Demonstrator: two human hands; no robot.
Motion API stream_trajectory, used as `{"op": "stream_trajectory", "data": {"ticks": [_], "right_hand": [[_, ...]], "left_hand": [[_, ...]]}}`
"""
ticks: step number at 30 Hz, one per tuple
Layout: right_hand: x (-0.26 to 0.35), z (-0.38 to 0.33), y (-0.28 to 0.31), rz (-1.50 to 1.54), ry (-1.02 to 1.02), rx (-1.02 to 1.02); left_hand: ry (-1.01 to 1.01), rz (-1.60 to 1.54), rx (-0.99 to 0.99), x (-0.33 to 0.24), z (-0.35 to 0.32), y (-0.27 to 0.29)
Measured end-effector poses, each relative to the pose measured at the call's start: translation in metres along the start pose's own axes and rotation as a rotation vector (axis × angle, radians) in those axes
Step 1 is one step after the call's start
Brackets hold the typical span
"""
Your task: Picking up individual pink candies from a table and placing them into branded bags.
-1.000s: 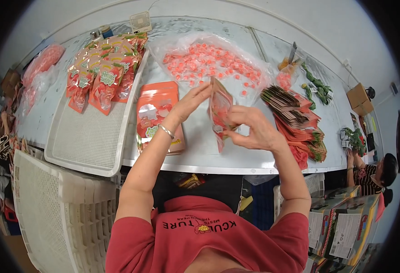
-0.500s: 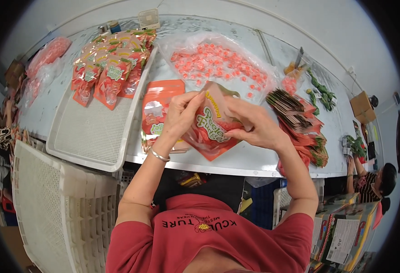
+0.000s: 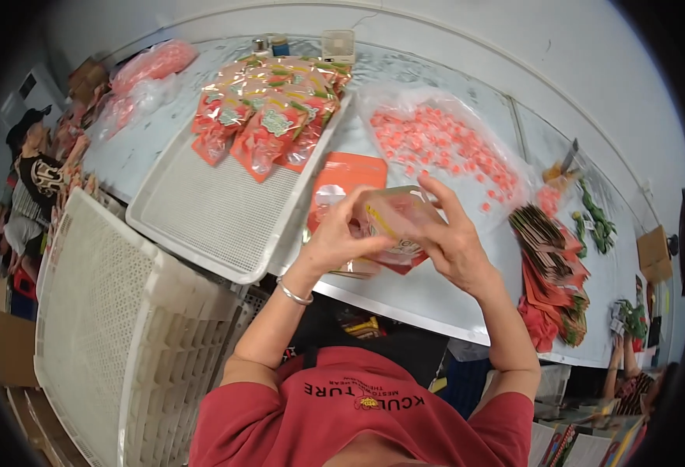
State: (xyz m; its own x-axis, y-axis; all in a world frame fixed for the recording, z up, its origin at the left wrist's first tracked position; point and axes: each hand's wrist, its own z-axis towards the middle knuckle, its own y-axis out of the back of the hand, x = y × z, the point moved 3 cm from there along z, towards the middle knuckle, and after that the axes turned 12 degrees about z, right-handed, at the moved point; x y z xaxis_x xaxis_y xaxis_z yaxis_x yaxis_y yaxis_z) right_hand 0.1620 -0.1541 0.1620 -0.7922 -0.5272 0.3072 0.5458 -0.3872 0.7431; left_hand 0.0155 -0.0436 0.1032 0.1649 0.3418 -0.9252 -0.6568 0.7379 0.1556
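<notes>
Above the near table edge I hold a shiny red and pink plastic pouch (image 3: 393, 220), tilted, with a yellow strip of print and a green one. My left hand (image 3: 336, 237), with a silver bangle at the wrist, grips its left side, thumb across the front. My right hand (image 3: 457, 247) has thumb and fingers on the right side, the index finger raised off it. Partly behind my left hand lies a stack of flat orange-red pouches (image 3: 350, 173). Beyond sits an open clear bag of small red and white wrapped pieces (image 3: 443, 140).
A white mesh tray (image 3: 202, 210) at left bears a heap of filled pouches (image 3: 272, 109). White crates (image 3: 136, 327) stand below it. More pouches (image 3: 549, 265) fan out at right, near green bundles (image 3: 595, 218). Other people (image 3: 42, 167) work at both ends.
The view has swung left, so the table things sit farther right. The pouch has turned in my hands, and its front is more covered. My right index finger has lifted.
</notes>
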Motion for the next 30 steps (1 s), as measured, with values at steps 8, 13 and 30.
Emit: {"op": "stream_trajectory", "data": {"ticks": [8,13,30], "right_hand": [[-0.045,0.012,-0.024,0.572,-0.49,-0.002],[-0.045,0.022,-0.028,0.365,-0.425,0.091],[-0.042,0.021,-0.005,0.413,-0.301,0.172]], "left_hand": [[0.111,-0.012,-0.126,0.007,-0.002,0.006],[0.052,0.156,-0.166,0.005,-0.002,0.017],[-0.036,0.194,-0.404,-0.006,0.002,0.002]]}}
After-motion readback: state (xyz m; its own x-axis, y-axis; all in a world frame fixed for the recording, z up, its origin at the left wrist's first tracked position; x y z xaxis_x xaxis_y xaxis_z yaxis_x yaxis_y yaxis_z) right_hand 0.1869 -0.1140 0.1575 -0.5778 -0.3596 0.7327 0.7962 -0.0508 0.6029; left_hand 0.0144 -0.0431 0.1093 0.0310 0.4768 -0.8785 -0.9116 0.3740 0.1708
